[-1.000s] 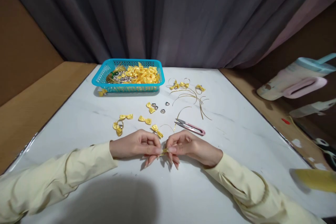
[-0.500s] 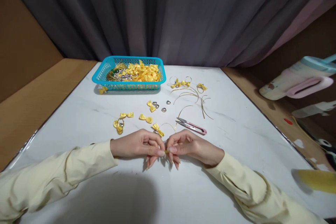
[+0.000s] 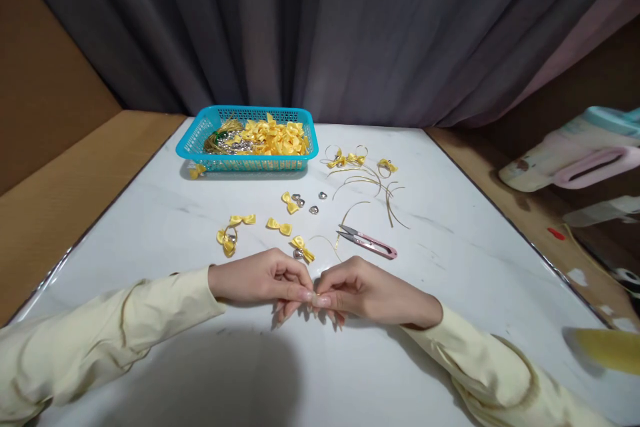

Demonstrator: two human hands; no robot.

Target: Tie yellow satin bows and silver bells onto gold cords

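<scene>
My left hand (image 3: 263,278) and my right hand (image 3: 363,290) meet fingertip to fingertip low over the white table (image 3: 450,260). Both pinch a small thing between them; it is hidden by the fingers now. Just beyond the fingertips lies a yellow bow (image 3: 302,248) with a silver bead, and a thin gold wire (image 3: 326,242) curves up from my right hand. Pink thread snips (image 3: 370,242) lie behind my right hand.
A teal basket (image 3: 249,157) of yellow bows and silver beads stands at the back. Loose bows (image 3: 279,225), silver beads (image 3: 314,209), gold wire pieces (image 3: 367,181) and ringed bows (image 3: 343,159) are scattered mid-table. A pink and blue jug (image 3: 575,153) sits off to the right.
My right hand has flattened and slid slightly left, closing against the left fingertips. The small yellow piece seen between the fingers earlier is now hidden.
</scene>
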